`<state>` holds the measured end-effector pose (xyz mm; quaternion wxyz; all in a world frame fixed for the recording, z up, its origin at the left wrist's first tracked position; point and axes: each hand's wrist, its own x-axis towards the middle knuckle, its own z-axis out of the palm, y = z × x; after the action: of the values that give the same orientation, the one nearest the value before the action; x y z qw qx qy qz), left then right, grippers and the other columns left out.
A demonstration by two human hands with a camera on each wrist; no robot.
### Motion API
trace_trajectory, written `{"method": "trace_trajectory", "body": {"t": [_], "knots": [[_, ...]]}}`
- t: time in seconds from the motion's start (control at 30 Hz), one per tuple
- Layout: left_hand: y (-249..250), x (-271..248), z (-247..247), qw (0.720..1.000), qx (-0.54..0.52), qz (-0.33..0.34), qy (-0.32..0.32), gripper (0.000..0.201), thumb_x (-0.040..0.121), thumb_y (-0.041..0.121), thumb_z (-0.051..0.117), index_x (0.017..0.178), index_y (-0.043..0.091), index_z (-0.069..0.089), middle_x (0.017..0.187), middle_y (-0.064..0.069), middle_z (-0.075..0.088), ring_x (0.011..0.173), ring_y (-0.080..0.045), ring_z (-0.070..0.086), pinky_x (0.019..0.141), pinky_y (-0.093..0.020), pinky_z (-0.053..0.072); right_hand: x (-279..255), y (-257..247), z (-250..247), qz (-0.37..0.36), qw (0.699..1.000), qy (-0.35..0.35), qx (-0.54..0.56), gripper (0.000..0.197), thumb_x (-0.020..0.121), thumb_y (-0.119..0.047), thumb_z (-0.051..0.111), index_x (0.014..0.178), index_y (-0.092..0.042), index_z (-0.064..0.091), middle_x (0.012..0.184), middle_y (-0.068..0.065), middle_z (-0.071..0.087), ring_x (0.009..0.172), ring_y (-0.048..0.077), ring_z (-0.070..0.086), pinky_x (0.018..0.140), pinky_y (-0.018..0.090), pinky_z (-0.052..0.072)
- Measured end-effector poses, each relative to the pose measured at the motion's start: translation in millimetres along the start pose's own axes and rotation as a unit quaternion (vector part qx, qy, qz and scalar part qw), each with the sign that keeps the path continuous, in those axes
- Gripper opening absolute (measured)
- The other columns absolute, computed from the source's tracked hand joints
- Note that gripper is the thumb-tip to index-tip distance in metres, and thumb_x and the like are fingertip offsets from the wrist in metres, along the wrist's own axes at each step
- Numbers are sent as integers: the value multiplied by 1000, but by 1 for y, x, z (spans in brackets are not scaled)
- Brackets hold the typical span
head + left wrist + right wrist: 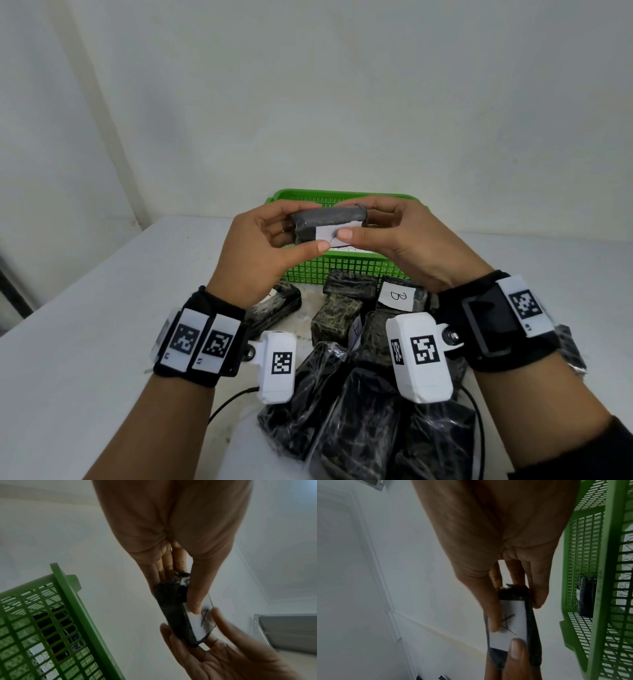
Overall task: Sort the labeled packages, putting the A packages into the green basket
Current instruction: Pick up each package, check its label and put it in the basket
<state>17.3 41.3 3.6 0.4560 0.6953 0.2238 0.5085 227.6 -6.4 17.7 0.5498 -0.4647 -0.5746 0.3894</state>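
Both hands hold one dark wrapped package (325,224) up in front of the green basket (346,269). My left hand (274,246) pinches its left end, thumb on the front face. My right hand (387,236) pinches the right end, thumb on the white label. The label (510,623) on this package (513,615) carries a handwritten A; it shows in the left wrist view on the package (176,616) as a white label (200,622) too. A dark package (587,596) lies inside the basket (597,628). The basket (68,615) stands to the left in the left wrist view.
Several dark wrapped packages (346,404) lie heaped on the white table (102,325) below my wrists. One package's label (399,296) reads B and another label (356,330) reads A. A lone package (274,306) lies left of the heap. A white wall rises behind the basket.
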Motion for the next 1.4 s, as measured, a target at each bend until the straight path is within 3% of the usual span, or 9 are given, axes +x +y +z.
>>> {"method": "trace_trajectory", "body": {"t": [0.13, 0.37, 0.57, 0.63, 0.73, 0.9, 1.07, 1.23, 1.4], "knots": [[-1, 0, -1, 1000, 14, 19, -6, 51, 66, -4, 85, 113, 8, 70, 110, -10, 74, 103, -24, 72, 93, -39, 57, -2, -9, 2, 61, 996, -2, 65, 62, 67, -29, 83, 120, 0, 69, 113, 15, 76, 99, 22, 74, 86, 28, 63], [-2, 0, 1, 996, 65, 47, -43, 47, 65, -8, 86, 107, 8, 72, 110, -6, 73, 108, -19, 69, 98, -39, 55, -3, -4, 8, 36, 998, 41, 41, 17, 82, 2, 81, 93, -10, 78, 93, 12, 78, 87, 22, 75, 90, 36, 60], [-1, -2, 4, 996, 64, 52, -38, 48, 66, -7, 86, 108, 10, 71, 109, -5, 74, 105, -19, 70, 94, -36, 56, -2, -3, 10, 53, 998, 10, 41, 53, 58, -25, 93, 105, -7, 77, 108, 14, 79, 102, 28, 77, 96, 43, 59], [-1, -3, 5, 996, 65, 52, -39, 48, 65, -7, 86, 108, 8, 71, 109, -5, 74, 105, -18, 71, 94, -35, 56, -1, 0, 11, 43, 998, 21, 27, 54, 56, -26, 92, 104, -8, 77, 107, 15, 80, 102, 30, 77, 98, 46, 59], [-1, -2, 4, 997, 59, 50, -29, 47, 65, -7, 86, 107, 7, 72, 108, -6, 74, 104, -19, 71, 93, -34, 57, -1, -1, 10, 43, 998, 14, 41, 54, 58, -23, 90, 107, -6, 76, 110, 16, 79, 104, 29, 77, 99, 45, 59], [-3, 1, 1, 999, 13, 39, 7, 51, 62, -8, 86, 108, 9, 71, 108, -12, 75, 100, -24, 73, 89, -32, 58, -4, -10, 5, 63, 991, -16, 117, 56, 66, -10, 80, 120, 4, 69, 123, 24, 73, 106, 29, 73, 89, 30, 63], [-2, 1, 0, 1000, 0, 31, 3, 53, 65, -9, 85, 113, 6, 68, 111, -14, 73, 103, -27, 72, 92, -36, 57, -4, -10, 6, 48, 994, 9, 98, 57, 70, -18, 83, 120, 5, 70, 125, 25, 71, 107, 28, 73, 84, 26, 63], [-2, 0, 2, 998, 48, 24, -28, 58, 69, -7, 84, 121, 14, 68, 116, -4, 72, 110, -17, 69, 95, -34, 56, -5, -10, 7, 33, 998, 51, 26, 32, 82, -8, 83, 112, -5, 74, 106, 11, 80, 99, 21, 76, 79, 27, 61], [-1, 0, -2, 999, 33, 13, -15, 50, 73, -9, 81, 117, 10, 69, 113, -7, 73, 104, -20, 72, 91, -35, 58, -7, -17, 10, 25, 997, 30, 62, 45, 76, -31, 81, 113, -6, 74, 105, 6, 79, 98, 15, 75, 84, 28, 61]]}}
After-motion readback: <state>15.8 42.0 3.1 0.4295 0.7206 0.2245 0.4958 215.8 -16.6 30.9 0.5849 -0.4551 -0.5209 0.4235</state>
